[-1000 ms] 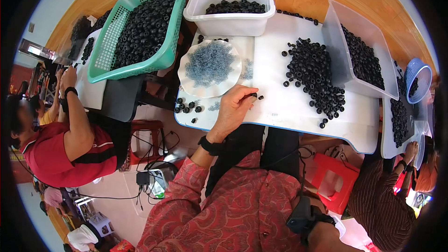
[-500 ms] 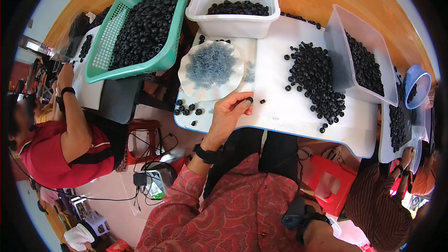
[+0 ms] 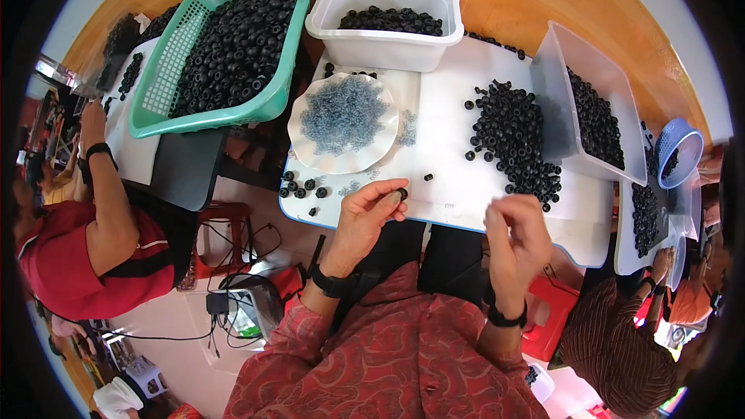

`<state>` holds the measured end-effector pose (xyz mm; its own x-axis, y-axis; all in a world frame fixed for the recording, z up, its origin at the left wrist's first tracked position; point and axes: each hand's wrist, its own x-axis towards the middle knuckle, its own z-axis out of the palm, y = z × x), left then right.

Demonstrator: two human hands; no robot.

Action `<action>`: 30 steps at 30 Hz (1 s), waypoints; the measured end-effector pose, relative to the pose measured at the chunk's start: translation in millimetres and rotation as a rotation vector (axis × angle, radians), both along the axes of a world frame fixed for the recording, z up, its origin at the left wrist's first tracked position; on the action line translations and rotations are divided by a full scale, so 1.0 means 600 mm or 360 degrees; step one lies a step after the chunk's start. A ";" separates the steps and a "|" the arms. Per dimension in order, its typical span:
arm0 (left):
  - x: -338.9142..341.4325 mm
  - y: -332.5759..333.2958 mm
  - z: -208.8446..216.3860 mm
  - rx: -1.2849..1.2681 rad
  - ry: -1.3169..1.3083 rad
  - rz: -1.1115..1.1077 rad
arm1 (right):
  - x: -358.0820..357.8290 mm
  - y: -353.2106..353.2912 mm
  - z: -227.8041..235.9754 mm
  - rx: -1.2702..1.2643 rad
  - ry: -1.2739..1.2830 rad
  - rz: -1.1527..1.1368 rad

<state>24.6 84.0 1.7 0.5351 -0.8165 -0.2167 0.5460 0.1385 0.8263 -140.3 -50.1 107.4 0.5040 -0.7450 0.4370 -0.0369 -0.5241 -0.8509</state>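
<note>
My left hand [image 3: 363, 221] is over the front edge of the white table [image 3: 450, 140], closed in a pinch on a small black round part with a hole [image 3: 402, 194]. My right hand [image 3: 518, 244] is raised at the same edge, to the right, its thumb up and its fingers curled. Motion blurs those fingers, and whether they hold anything is hidden. A tiny black piece [image 3: 428, 177] lies just beyond my left hand. Several loose black round parts [image 3: 310, 185] lie left of it, below a scalloped white plate [image 3: 301, 143] of small clear bluish pieces.
A heap of black parts [image 3: 508, 128] lies right of the middle, beside a tilted clear bin [image 3: 555, 120]. A white tub [image 3: 380, 50] and a green basket [image 3: 143, 112] stand at the back. Co-workers sit left [image 3: 93, 264] and right [image 3: 621, 341]. Red stools [image 3: 555, 306] stand below.
My right hand has come up from beside my body to the table edge. My left hand has shifted slightly left and nearer me, still pinching the black part.
</note>
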 end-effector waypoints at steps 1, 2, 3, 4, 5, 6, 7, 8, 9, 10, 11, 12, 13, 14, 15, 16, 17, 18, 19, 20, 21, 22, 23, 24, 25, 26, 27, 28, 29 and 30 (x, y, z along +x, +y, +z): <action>-0.006 -0.003 0.000 -0.0125 0.0014 0.0009 | 0.005 -0.021 -0.032 -0.0058 0.0075 -0.0064; -0.008 -0.001 -0.001 -0.0110 0.0012 0.0006 | 0.008 -0.035 -0.059 -0.0102 0.0152 -0.0085; -0.010 -0.001 -0.001 -0.0099 0.0010 0.0000 | 0.011 -0.047 -0.081 -0.0151 0.0230 -0.0109; -0.011 0.000 -0.002 -0.0087 0.0006 -0.0001 | 0.017 -0.053 -0.096 -0.0198 0.0306 -0.0129; -0.011 0.003 -0.005 -0.0075 0.0012 0.0009 | 0.022 -0.057 -0.107 -0.0239 0.0341 -0.0127; -0.011 0.006 -0.008 -0.0062 0.0017 0.0023 | 0.031 -0.058 -0.114 -0.0281 0.0375 -0.0120; -0.010 0.008 -0.011 -0.0050 0.0022 0.0038 | 0.039 -0.060 -0.119 -0.0323 0.0409 -0.0114; -0.008 0.009 -0.013 -0.0065 0.0037 0.0043 | 0.048 -0.064 -0.121 -0.0388 0.0415 -0.0076; -0.006 0.011 -0.013 -0.0076 0.0051 0.0049 | 0.059 -0.067 -0.123 -0.0449 0.0421 -0.0037; -0.005 0.012 -0.014 -0.0087 0.0065 0.0054 | 0.069 -0.068 -0.124 -0.0510 0.0427 0.0001; -0.004 0.013 -0.016 -0.0099 0.0073 0.0051 | 0.078 -0.066 -0.124 -0.0462 0.0492 0.0087; -0.003 0.011 -0.018 -0.0115 0.0083 0.0045 | 0.089 -0.063 -0.120 -0.0551 0.0564 0.0117; -0.002 0.010 -0.019 -0.0130 0.0092 0.0038 | 0.102 -0.057 -0.116 -0.0640 0.0635 0.0146; -0.001 0.009 -0.019 -0.0118 0.0084 0.0032 | 0.112 -0.053 -0.112 -0.0730 0.0706 0.0175; -0.001 0.009 -0.019 -0.0103 0.0075 0.0029 | 0.118 -0.051 -0.115 -0.0685 0.0803 0.0250; 0.000 0.009 -0.020 -0.0089 0.0066 0.0025 | 0.126 -0.050 -0.118 -0.0703 0.0817 0.0270; 0.000 0.009 -0.021 -0.0101 0.0059 0.0023 | 0.133 -0.049 -0.120 -0.0720 0.0830 0.0290; -0.002 0.010 -0.024 -0.0112 0.0055 0.0021 | 0.140 -0.048 -0.122 -0.0736 0.0845 0.0311; -0.002 0.010 -0.025 -0.0123 0.0050 0.0019 | 0.146 -0.047 -0.122 -0.0752 0.0886 0.0333; -0.001 0.011 -0.026 -0.0123 0.0056 0.0021 | 0.152 -0.046 -0.122 -0.0768 0.0926 0.0354; -0.001 0.010 -0.026 -0.0126 0.0064 0.0020 | 0.157 -0.046 -0.122 -0.0785 0.0970 0.0371; -0.001 0.010 -0.026 -0.0129 0.0072 0.0018 | 0.161 -0.047 -0.127 -0.0798 0.1003 0.0374; -0.001 0.010 -0.026 -0.0125 0.0085 0.0014 | 0.164 -0.048 -0.137 -0.0811 0.1037 0.0377; 0.000 0.010 -0.027 -0.0120 0.0098 0.0011 | 0.169 -0.048 -0.141 -0.0824 0.1069 0.0381; 0.001 0.010 -0.027 -0.0115 0.0111 0.0007 | 0.174 -0.049 -0.144 -0.0820 0.1056 0.0364; 0.002 0.010 -0.028 -0.0103 0.0104 0.0000 | 0.180 -0.051 -0.145 -0.0817 0.1043 0.0348; 0.003 0.011 -0.029 -0.0089 0.0097 -0.0009 | 0.185 -0.053 -0.146 -0.0811 0.1029 0.0331; 0.004 0.012 -0.030 -0.0075 0.0090 -0.0017 | 0.188 -0.055 -0.148 -0.0816 0.1022 0.0315; 0.004 0.012 -0.030 -0.0083 0.0102 -0.0017 | 0.191 -0.058 -0.150 -0.0820 0.1015 0.0299; 0.003 0.012 -0.029 -0.0093 0.0113 -0.0015 | 0.195 -0.059 -0.148 -0.0826 0.1007 0.0284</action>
<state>26.6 91.3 -15.5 0.5122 -0.8339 -0.2057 0.6045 0.1798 0.7761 -23.2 -85.7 18.5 0.8608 -0.4131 0.2972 -0.3059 -0.8868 -0.3465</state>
